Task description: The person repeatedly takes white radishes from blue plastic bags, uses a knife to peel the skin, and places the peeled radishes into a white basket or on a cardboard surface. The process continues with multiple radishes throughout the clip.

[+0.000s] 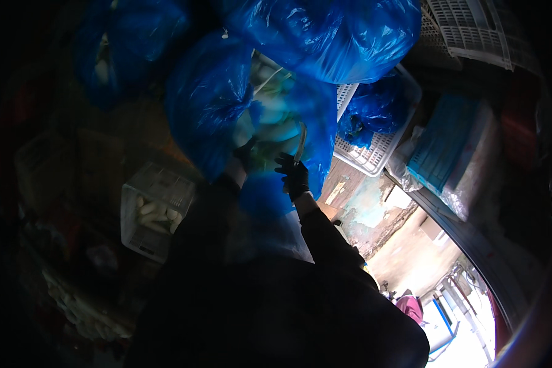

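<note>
One thin tool [301,144] being pinched in half-spread right hand [293,174], near one blue bag's [319,119] right edge; left hand [245,153] being shadowed, can't tell grip.

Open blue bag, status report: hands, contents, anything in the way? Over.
Right hand gripping slim blade-like tool. Left hand at open blue bag, grip unclear. Pale-green contents showing, blurred. Bulging second bag crowding far edge.
</note>
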The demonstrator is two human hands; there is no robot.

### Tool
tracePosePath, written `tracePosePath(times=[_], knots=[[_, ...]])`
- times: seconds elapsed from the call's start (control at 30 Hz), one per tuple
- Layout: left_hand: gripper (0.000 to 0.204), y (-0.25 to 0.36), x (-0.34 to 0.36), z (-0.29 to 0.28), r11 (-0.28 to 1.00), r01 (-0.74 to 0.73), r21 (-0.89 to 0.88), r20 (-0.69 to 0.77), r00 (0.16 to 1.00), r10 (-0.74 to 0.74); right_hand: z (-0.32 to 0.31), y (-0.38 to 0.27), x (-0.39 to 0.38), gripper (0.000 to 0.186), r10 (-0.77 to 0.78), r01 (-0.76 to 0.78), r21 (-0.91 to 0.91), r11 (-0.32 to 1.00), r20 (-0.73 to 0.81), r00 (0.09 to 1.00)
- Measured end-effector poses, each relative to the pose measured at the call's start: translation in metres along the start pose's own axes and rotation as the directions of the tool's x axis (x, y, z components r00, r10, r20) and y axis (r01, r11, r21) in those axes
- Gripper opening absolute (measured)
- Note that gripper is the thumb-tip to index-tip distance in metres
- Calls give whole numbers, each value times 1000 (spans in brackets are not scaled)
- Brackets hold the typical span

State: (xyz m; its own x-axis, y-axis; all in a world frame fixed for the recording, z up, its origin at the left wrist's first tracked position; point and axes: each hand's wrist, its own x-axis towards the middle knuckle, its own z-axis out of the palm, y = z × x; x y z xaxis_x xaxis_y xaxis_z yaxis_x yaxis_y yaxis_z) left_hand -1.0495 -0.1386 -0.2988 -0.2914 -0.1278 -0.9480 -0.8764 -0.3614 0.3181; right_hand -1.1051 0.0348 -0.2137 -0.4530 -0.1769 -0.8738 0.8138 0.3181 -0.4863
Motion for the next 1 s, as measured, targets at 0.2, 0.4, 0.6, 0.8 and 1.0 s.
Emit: tracePosePath(times=[0.2,0.4,0.6,0.8,1.0], knots=[[59,-13,-1,-4,826,83,-557,39,997,-74,-18,-16,-2,35,35,-34,11,999,-9,999],[64,-19,-55,-48,963,5,-270,83,996,18,-30,-20,11,36,-97,81,143,986,114,989],[55,-68,-149,-77,745,215,-631,544,808,227,-7,-29,2,40,-464,559,-227,798,362,809],[47,-103,-237,-92,415,639,-648,690,262,675,18,-77,-53,61,-53,-14,144,989,447,893],[52,-72,-309,-118,920,-301,-250,679,623,388,26,-96,-90,55,-465,617,-25,786,633,619]])
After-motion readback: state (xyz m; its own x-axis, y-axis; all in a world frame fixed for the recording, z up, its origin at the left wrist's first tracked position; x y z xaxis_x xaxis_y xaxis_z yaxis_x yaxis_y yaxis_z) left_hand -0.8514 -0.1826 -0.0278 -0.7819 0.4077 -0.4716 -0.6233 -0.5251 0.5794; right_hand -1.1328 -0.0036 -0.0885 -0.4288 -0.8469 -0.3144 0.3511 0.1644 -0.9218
